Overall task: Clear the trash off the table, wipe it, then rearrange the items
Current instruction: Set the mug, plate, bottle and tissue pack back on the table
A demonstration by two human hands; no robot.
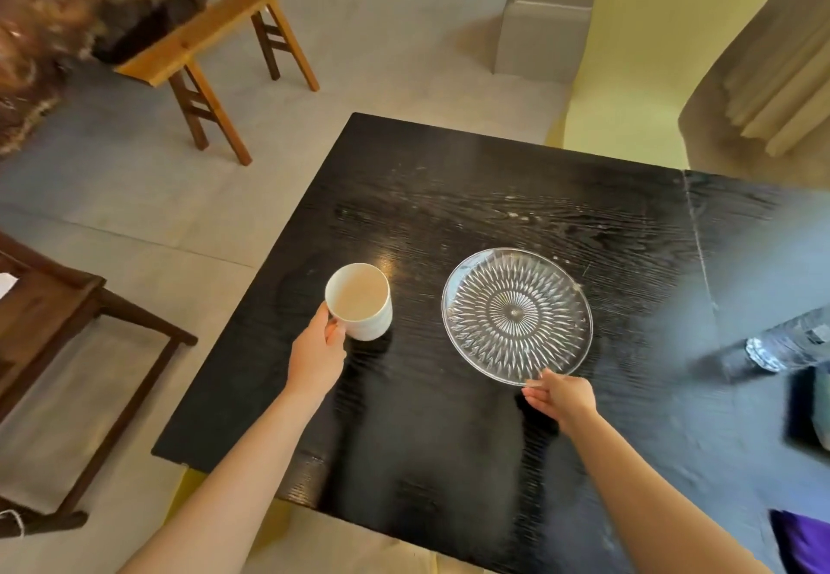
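A white mug (359,302) stands upright near the left edge of the black wooden table (449,439). My left hand (316,355) grips the mug at its near left side, where the handle is hidden by my fingers. To the right lies a clear patterned glass plate (516,315), flat on the table. My right hand (561,398) pinches the plate's near rim with fingertips.
A clear plastic bottle (790,342) lies on its side at the table's right edge, with a purple item (804,542) at the lower right. A wooden stool (215,43) stands on the floor beyond, a dark wooden chair (67,349) at the left.
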